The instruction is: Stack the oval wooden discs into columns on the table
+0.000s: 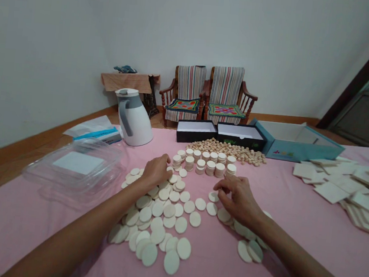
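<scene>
My left hand [157, 170] is closed low over the left heap of pale wooden discs [157, 209]. Its fingers curl down beside the left end of the disc stacks, and what they grip is partly hidden. To the right, my right hand [238, 199] has bent fingers, with index finger and thumb at a single wooden disc [213, 196] on the cloth. More loose discs [250, 250] lie beneath that hand and wrist. Two rows of short disc stacks [211, 167] stand upright between and beyond both hands.
Behind the stacks lie small wooden pieces [232, 151], two black trays [196, 132] and a blue box [298, 143]. Square wooden boards [355, 190] are piled at right. At left are a white jug [135, 120], a clear plastic container [77, 163] and a blue-white box [101, 135].
</scene>
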A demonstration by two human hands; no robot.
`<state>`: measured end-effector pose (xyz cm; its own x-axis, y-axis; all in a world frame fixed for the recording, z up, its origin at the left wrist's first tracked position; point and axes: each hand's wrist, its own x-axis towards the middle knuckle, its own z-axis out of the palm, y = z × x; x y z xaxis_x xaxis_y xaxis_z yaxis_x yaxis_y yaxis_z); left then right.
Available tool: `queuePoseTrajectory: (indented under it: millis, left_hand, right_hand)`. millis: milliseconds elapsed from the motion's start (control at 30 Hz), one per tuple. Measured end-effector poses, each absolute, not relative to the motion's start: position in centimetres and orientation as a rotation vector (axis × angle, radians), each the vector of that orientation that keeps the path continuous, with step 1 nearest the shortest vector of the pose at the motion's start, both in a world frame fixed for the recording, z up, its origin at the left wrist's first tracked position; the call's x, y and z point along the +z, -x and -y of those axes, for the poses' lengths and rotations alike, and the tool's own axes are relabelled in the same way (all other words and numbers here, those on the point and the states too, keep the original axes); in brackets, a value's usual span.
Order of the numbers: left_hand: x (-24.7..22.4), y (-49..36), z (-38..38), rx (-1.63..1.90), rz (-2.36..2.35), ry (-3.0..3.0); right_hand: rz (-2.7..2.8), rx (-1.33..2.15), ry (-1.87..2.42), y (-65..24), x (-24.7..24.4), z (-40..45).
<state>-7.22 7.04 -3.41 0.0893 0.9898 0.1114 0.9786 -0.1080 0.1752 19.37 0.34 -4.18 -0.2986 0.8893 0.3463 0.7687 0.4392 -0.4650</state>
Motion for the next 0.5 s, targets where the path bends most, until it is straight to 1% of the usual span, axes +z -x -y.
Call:
queuePoseTrajectory:
  millis: [167,333,500]
  left_hand:
    - [-3.1,8.2,-6.9,0.300,-2.022,-2.266]
    - [-1.8,9.6,-8.0,0.198,-1.878,-2.223]
    - [-2.1,9.4,-9.9,0.305,-1.887,-2.191]
  right_hand:
    - [2.134,0.286,1.380,-19.4,-4.4,-0.4]
    - [2.150,0.303,1.375,-19.4,-4.7,-0.6]
    - [2.151,0.325,1.378,-19.4,-5.0,-0.7]
